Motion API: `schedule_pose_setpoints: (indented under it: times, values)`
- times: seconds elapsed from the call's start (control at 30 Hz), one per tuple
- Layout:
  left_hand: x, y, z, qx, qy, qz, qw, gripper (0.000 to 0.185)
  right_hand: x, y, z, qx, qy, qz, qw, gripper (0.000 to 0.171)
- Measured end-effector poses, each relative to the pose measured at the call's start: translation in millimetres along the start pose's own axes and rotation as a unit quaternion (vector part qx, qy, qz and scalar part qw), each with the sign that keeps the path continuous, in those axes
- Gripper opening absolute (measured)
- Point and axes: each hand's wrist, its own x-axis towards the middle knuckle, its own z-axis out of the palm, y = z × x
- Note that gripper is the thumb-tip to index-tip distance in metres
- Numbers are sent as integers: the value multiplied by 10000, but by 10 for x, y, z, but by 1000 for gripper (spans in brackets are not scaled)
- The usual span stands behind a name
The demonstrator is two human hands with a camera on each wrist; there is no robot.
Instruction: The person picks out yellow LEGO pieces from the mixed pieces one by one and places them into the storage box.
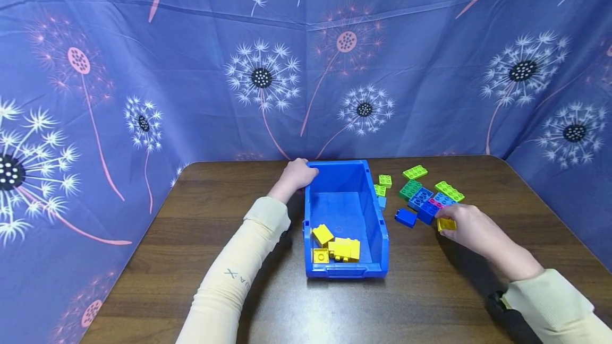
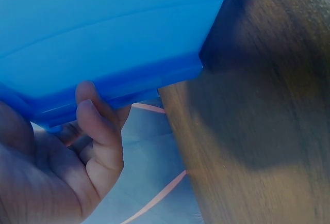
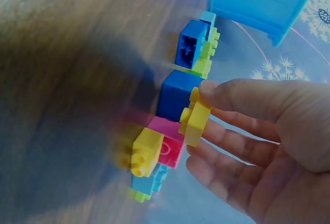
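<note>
— What are the hands doing?
— The left hand [image 1: 297,174] curls over the blue bin's [image 1: 375,211] far corner; the right hand [image 1: 470,227] pinches a yellow brick [image 1: 446,224] just beside the loose bricks [image 1: 423,195].
— Any writing?
— Letters on the left sleeve [image 1: 237,280], unreadable.

Dark wooden tabletop [image 1: 229,216] under both hands, blue dandelion-print cloth [image 1: 191,68] hung behind and to either side of them
</note>
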Motion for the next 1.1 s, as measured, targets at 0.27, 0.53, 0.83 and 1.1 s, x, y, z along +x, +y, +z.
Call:
schedule_pose_setpoints:
  times: [0.27, 0.53, 0.83, 1.1]
  values:
    - [18, 25, -4, 145, -16, 42, 9999, 28, 18, -23, -95, -38, 24, -48, 10000, 27]
    - [1, 46, -14, 157, -43, 48, 9999, 36, 33, -40, -194, 22, 204, -324, 9993, 28]
    - [11, 35, -1, 144, -25, 33, 9999, 33, 81, -111, -320, 15, 326, -347, 9989, 31]
    - [21, 24, 2, 146, -26, 42, 9999, 32, 134, -182, -441, -69, 515, -595, 9969, 32]
